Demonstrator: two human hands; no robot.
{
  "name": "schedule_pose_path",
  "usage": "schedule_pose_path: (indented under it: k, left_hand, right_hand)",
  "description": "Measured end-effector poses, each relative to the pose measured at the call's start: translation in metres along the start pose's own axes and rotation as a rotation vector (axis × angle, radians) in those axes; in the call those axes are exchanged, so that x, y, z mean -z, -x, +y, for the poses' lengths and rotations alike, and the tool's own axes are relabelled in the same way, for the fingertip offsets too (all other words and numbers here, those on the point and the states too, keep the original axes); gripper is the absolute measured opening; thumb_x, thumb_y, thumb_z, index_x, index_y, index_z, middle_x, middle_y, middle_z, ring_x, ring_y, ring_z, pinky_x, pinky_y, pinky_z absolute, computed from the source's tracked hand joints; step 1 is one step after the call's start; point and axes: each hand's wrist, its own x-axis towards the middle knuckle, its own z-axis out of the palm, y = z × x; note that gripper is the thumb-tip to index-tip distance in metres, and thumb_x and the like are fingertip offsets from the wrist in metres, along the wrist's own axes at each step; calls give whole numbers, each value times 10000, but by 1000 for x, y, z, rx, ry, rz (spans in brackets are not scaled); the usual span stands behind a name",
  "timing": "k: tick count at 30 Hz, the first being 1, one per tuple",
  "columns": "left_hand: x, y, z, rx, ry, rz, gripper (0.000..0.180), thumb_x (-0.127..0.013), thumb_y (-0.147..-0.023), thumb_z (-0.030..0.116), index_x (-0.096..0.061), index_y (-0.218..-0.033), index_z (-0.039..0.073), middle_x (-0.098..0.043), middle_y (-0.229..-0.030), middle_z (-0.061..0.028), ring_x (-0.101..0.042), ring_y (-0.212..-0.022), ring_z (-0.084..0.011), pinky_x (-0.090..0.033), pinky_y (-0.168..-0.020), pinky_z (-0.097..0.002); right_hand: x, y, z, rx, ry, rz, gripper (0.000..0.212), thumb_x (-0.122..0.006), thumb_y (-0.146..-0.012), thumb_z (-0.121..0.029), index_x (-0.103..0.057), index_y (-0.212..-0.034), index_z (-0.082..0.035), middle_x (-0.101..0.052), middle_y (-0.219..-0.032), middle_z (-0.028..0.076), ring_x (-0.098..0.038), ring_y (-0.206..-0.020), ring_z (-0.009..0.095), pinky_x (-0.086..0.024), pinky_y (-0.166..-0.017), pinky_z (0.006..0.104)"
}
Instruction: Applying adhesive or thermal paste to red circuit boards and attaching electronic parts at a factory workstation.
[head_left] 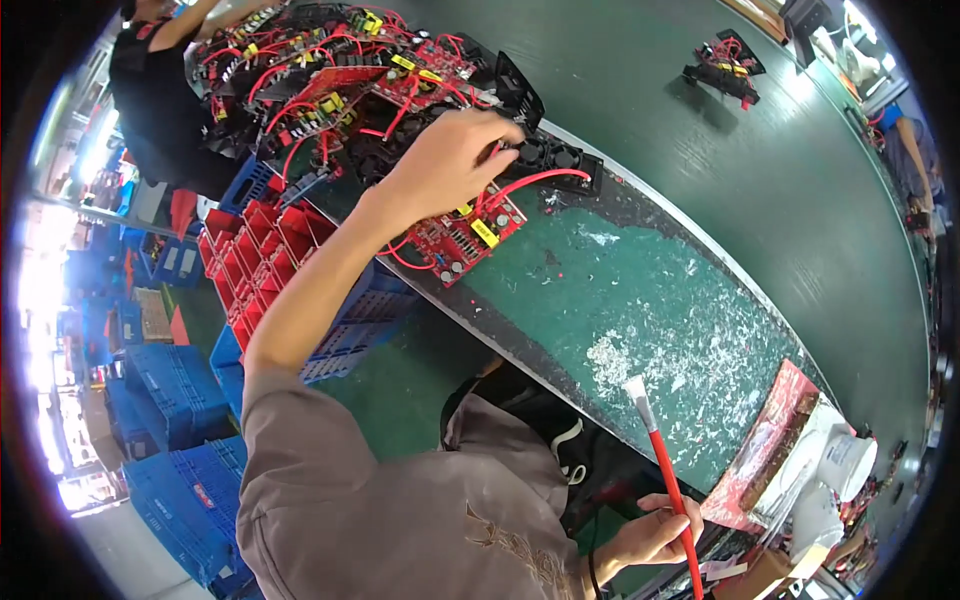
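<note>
My right hand (pixel 652 532) grips a red-handled paintbrush (pixel 664 455), its pale bristles pointing away from me over the worktable (pixel 620 270). At the far left of the table surface, my left hand (pixel 460 150) has its fingers curled round the edge of a circuit board assembly. That assembly has a red circuit board (pixel 455 243) with yellow parts and a thick red wire, beside a black housing (pixel 545 158). The fingertips partly hide the spot where they touch it. Just beyond the left hand lies a heap of similar circuit board assemblies (pixel 330 95).
White residue (pixel 690 350) is spread over the near right tabletop. A red-edged board (pixel 765 445) and a white container (pixel 845 465) stand at the right. One assembly (pixel 725 70) sits on the green conveyor (pixel 640 70). Red bins (pixel 265 265) and blue crates (pixel 175 400) stand left. Another person (pixel 165 110) works at far left.
</note>
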Motion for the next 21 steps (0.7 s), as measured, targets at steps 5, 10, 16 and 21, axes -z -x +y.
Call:
schedule_pose_path:
  k: [5,10,16,21]
  left_hand:
    - [-44,-53,0,-3,-222,-203,590,-645,-833,512,-625,-1162,23,-661,-1031,-196,-613,-1004,-337,-396,-947,-423]
    - [-63,-75,29,133,-192,-540,625,-725,-736,525,-668,-1036,-20,-680,-886,-190,-648,-921,-335,-441,-885,-425]
    - [-82,-63,28,-156,-177,-309,541,-740,-746,424,-618,-990,-43,-629,-906,-167,-617,-944,-329,-489,-832,-411]
    - [-94,-71,45,-428,-150,-245,418,-708,-807,348,-621,-963,-30,-631,-856,-160,-629,-858,-319,-490,-752,-420]
  right_hand:
    - [2,-3,-8,50,11,-64,364,-501,-985,-338,-548,-991,23,-527,-595,122,-488,-496,174,-410,-485,261]
    - [-2,0,-7,13,36,-9,372,-492,-988,-337,-538,-986,32,-518,-596,120,-482,-496,172,-393,-480,257]
    - [4,-4,0,-28,47,56,363,-491,-989,-320,-534,-982,41,-513,-608,116,-477,-498,170,-374,-473,252]
    - [12,-19,7,32,67,118,359,-458,-1004,-300,-540,-1025,49,-510,-609,112,-471,-499,172,-367,-478,257]
